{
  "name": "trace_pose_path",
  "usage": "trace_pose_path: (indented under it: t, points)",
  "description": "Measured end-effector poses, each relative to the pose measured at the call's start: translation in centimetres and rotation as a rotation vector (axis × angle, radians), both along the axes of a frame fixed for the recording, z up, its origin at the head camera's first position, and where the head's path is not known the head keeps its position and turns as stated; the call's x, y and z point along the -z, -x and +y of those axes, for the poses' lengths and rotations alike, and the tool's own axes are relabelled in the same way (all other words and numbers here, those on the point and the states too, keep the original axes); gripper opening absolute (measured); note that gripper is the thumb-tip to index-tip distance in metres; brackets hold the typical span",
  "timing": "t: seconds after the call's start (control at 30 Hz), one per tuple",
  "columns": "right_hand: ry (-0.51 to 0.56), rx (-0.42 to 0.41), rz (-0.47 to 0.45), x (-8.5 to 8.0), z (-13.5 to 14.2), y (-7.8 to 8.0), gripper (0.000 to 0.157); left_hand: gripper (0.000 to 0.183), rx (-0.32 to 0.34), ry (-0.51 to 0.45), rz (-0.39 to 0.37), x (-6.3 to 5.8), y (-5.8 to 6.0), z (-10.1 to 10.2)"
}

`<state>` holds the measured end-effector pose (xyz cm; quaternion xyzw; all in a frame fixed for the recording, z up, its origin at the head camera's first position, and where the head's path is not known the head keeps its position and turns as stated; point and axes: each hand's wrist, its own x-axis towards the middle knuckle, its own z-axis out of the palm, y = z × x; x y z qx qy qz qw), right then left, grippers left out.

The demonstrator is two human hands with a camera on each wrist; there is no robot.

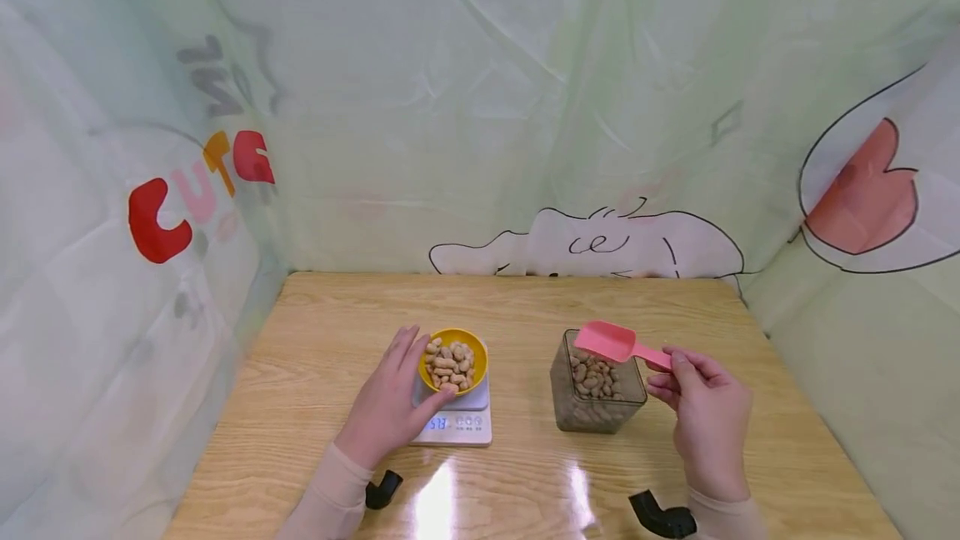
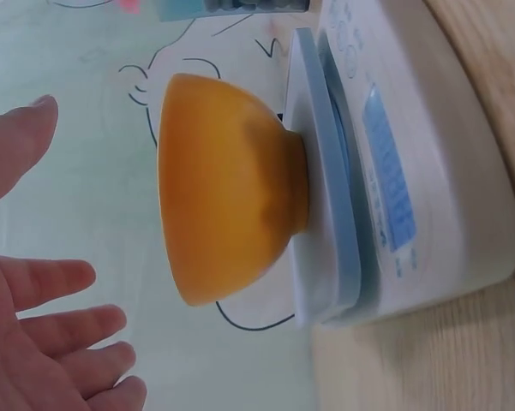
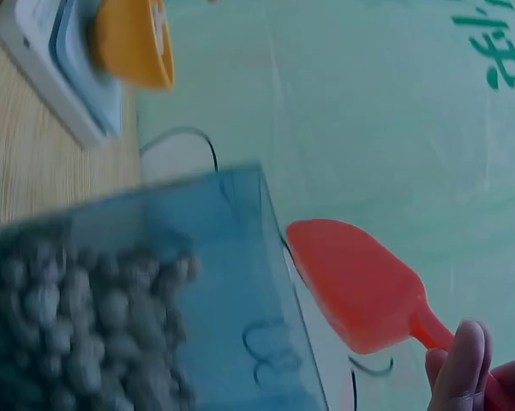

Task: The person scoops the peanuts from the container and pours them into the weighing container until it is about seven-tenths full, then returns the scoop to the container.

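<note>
A yellow bowl [image 1: 483, 357] of peanuts [image 1: 450, 365] stands on a white digital scale [image 1: 476, 432], whose display appears to read 573. My left hand [image 1: 388, 398] is spread beside the bowl; in the left wrist view its fingers [image 2: 56, 278] are straight and apart from the yellow bowl [image 2: 223, 188]. With my right hand [image 1: 708, 411] I grip the handle of a pink scoop [image 1: 611, 342] above a clear square container [image 1: 592, 419] partly filled with peanuts. In the right wrist view the scoop [image 3: 360, 282] is level with the container's rim; whether it holds anything is hidden.
The wooden table [image 1: 517, 298] carries the scale at left and the container at right, with a gap between them. A printed curtain [image 1: 420, 107] encloses the back and sides. Black curved pieces [image 1: 663, 519] show near both wrists.
</note>
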<state>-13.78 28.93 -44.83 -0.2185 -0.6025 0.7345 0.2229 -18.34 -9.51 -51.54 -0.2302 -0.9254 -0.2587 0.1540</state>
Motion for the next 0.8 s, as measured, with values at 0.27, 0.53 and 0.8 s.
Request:
trace_pose_path:
  t: [0.27, 0.53, 0.8]
  points:
    - [-0.281, 0.011, -0.187, 1.1, 1.7, -0.5, 0.027, 0.092, -0.032, 0.018, 0.005, 0.5, -0.5, -1.0]
    - [-0.544, -0.133, -0.320, 2.2, 1.6, -0.3, 0.040, 0.091, -0.032, 0.052, 0.041, 1.0, -0.9, -1.5]
    - [-0.782, -0.086, -0.395, 2.6, 1.9, -0.7, 0.044, 0.088, -0.063, 0.097, 0.094, 1.5, -1.3, -1.9]
